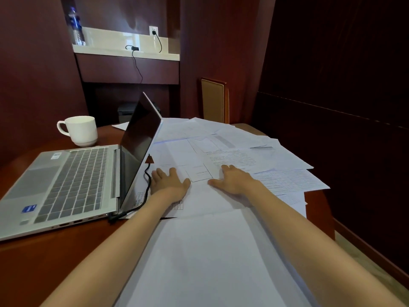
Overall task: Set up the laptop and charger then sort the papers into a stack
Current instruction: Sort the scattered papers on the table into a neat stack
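We are pressing left hand and right hand flat, nothing grasped, on papers strewn beside the laptop. Risk: gathering may drag the adjacent charger cord, unplugging it; overhanging sheets may slide off the surface.

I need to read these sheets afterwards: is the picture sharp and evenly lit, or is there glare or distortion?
Head view: wide-angle distortion stretches the forearms; the papers look washed-out bluish, print mostly unreadable; the laptop screen is dark, without glare; the back shelf is bright, the walls dim.
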A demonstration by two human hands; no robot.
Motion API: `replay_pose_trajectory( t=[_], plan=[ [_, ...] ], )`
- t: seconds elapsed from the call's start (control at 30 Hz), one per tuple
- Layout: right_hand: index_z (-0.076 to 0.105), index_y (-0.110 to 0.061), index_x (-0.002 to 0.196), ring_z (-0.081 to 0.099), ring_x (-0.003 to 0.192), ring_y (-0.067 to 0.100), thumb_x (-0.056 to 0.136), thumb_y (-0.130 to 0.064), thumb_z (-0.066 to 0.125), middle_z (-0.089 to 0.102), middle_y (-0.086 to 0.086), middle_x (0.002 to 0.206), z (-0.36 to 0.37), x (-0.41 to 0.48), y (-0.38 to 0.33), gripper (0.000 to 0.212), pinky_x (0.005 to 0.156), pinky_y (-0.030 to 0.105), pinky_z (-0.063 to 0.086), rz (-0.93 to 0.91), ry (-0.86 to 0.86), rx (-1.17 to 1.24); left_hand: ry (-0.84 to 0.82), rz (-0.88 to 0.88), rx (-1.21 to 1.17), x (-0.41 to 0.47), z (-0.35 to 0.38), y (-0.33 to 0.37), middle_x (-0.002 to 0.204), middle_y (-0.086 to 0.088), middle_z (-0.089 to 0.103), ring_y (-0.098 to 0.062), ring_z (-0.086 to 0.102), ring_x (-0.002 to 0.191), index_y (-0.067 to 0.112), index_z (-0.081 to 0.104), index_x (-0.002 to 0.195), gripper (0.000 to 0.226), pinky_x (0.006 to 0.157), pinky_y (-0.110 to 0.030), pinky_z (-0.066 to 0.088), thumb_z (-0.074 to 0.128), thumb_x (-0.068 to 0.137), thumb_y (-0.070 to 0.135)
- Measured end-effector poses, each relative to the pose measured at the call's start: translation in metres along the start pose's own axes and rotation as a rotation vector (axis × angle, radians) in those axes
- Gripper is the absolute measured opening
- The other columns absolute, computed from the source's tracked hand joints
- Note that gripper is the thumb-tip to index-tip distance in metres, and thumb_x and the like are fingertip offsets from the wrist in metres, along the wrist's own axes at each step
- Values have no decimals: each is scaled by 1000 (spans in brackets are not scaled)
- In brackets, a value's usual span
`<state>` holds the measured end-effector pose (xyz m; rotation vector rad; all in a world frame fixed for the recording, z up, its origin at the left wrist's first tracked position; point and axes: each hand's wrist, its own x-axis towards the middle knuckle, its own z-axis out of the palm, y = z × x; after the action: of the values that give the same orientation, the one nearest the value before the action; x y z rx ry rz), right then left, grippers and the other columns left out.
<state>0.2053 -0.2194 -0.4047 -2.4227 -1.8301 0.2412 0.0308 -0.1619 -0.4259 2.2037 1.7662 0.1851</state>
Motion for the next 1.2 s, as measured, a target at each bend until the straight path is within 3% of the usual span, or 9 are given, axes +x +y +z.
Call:
replay_pose_trajectory(
  t=[0.13, 0.33, 0.5, 0.67, 0.73, 0.87, 1.07, 1.13, 1.2],
  plan=[
    [34, -2, 134, 50, 116, 35, 95, -43, 39, 53, 18, 127, -2, 5, -9, 56, 92, 38, 40, -4, 97, -117, -2, 104, -67, 7, -5, 4, 150, -11, 26, -32, 19, 140, 19, 20, 145, 59, 115, -42, 16, 39, 94, 42],
    [44, -1, 121, 56, 110, 33, 94, -10, 45, 59, 17, 120, 0, 11, -8, 28, 85, 35, 43, -4, 214, -231, -186, 45, -942, 13, -21, 24, 133, -8, 39, -22, 41, 117, 19, 31, 139, 55, 89, -29, 35, 56, 90, 16],
    [51, -5, 111, 61, 100, 31, 85, 6, 45, 65, 14, 109, 13, 13, 6, 29, 70, 30, 39, 93, 337, -154, -367, -61, -1614, 26, -14, 13, 79, -9, 41, -17, 40, 64, 10, 47, 83, 8, 57, -28, 54, 51, 87, 5],
    [53, -4, 111, 60, 93, 33, 94, 0, 38, 66, 16, 106, 16, 14, 9, 23, 66, 28, 31, 169, 442, -41, -49, -162, -1438, 30, -10, 18, 103, -11, 47, -19, 48, 78, 15, 49, 110, 29, 68, -28, 42, 56, 84, 6],
    [54, -4, 109, 58, 86, 33, 94, -1, 38, 66, 16, 103, 16, 15, 10, 22, 65, 28, 30, 181, 468, -12, -85, -195, -1483, 29, -14, 16, 109, -14, 45, -21, 52, 88, 8, 49, 100, 15, 75, -27, 43, 53, 86, 5],
    [55, -5, 107, 59, 93, 34, 96, -6, 37, 66, 16, 103, 17, 16, 10, 21, 66, 29, 30, 166, 483, 35, -264, -173, -1613, 24, -18, 13, 83, -16, 51, -17, 48, 64, 2, 45, 93, 5, 45, -15, 48, 47, 89, 5],
    [56, -4, 104, 59, 93, 34, 100, -16, 32, 66, 17, 102, 17, 15, 11, 27, 65, 29, 29, 168, 529, 95, -127, -221, -1382, 34, -18, 23, 68, -3, 33, -15, 33, 57, 9, 49, 102, 28, 51, -25, 34, 60, 77, 17],
    [57, -4, 104, 59, 92, 34, 100, -17, 32, 67, 17, 101, 17, 15, 12, 28, 65, 29, 29, 161, 531, 99, -68, -229, -1355, 35, -18, 21, 78, -6, 43, -17, 38, 64, 7, 49, 116, 54, 57, -27, 40, 62, 66, 22],
    [57, -4, 106, 60, 93, 34, 100, -17, 32, 67, 17, 102, 17, 15, 12, 28, 65, 28, 30, 155, 529, 97, 14, -241, -1356, 36, -16, 19, 113, -18, 54, -20, 44, 77, 7, 44, 127, 71, 73, -34, 46, 59, 60, 25]
  ],
)
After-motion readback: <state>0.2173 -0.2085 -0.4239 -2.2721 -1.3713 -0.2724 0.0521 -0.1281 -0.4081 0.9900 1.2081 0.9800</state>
